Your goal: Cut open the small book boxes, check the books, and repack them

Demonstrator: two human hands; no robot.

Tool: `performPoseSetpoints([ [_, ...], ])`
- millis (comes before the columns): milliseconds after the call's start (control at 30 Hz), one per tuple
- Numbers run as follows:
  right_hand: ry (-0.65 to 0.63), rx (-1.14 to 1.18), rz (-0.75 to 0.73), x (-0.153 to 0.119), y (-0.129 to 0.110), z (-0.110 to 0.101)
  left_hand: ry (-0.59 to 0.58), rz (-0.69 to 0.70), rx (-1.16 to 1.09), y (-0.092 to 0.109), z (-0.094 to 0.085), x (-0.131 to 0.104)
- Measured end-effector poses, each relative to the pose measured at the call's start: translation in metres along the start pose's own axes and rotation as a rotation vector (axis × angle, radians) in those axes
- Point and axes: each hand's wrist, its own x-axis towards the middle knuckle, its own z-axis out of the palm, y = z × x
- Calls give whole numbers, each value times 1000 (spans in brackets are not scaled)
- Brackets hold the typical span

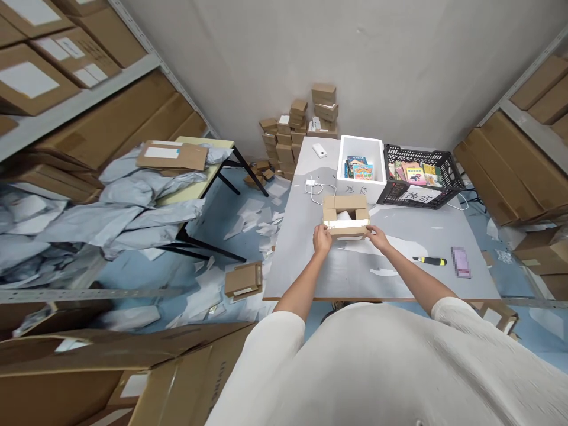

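Observation:
A small cardboard box sits on the grey table in front of me, its top flaps partly apart. Something white shows in the opening, too small to name. A white strip runs along the box's near side. My left hand grips the near left corner, fingers closed on the cardboard. At the near right corner my right hand pinches the same box. The undersides of both hands are hidden.
Behind the box stand a white foam bin and a black crate, both holding books. A yellow-black utility knife and a blurred pink item lie to the right. Papers and a cardboard box litter the floor at left.

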Motion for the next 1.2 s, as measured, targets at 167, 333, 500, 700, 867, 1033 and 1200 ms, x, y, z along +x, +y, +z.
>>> performPoseSetpoints([
  [167,-7,-26,-121,-6,-3,-5,62,-10,-1,0,-5,-21],
  [333,-32,3,-86,-22,-3,-9,132,-11,-7,4,-11,-52],
  [500,-89,58,-90,-45,3,-9,202,-6,0,2,-20,-91],
  [700,-165,70,-131,-68,10,0,272,38,8,-1,-39,-132],
  [867,-188,89,-228,-80,14,8,260,-26,33,1,-52,-149],
  [1033,-215,105,-310,-85,10,21,265,-75,19,-4,-63,-153],
  [1200,-243,111,-344,-92,-4,51,302,-72,-5,-26,-87,-154],
])
